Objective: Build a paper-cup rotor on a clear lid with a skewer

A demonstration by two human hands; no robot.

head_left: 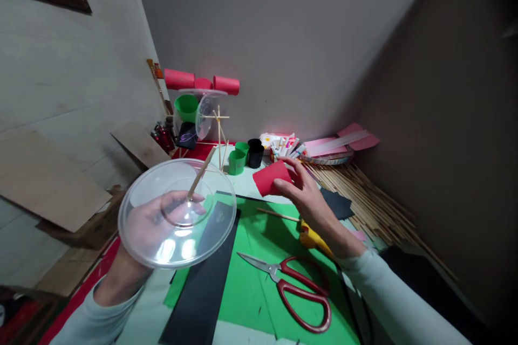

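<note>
My left hand (141, 242) holds up a clear plastic plate (133, 210) with a thin wooden stick (201, 172) standing out of its middle; the hand shows through the plastic. My right hand (311, 199) grips a red paper cup (270, 177) lying on its side, above the table's middle. Under both hands lie green paper (259, 280) and a long black paper strip (202, 285).
Red-handled scissors (299, 285) lie on the green paper near my right forearm. A yellow object (309, 237) sits under that wrist. Green and black cups (245, 156), a stick-and-cup model (202, 102), markers (285, 145) and a heap of wooden sticks (364, 194) fill the back and right.
</note>
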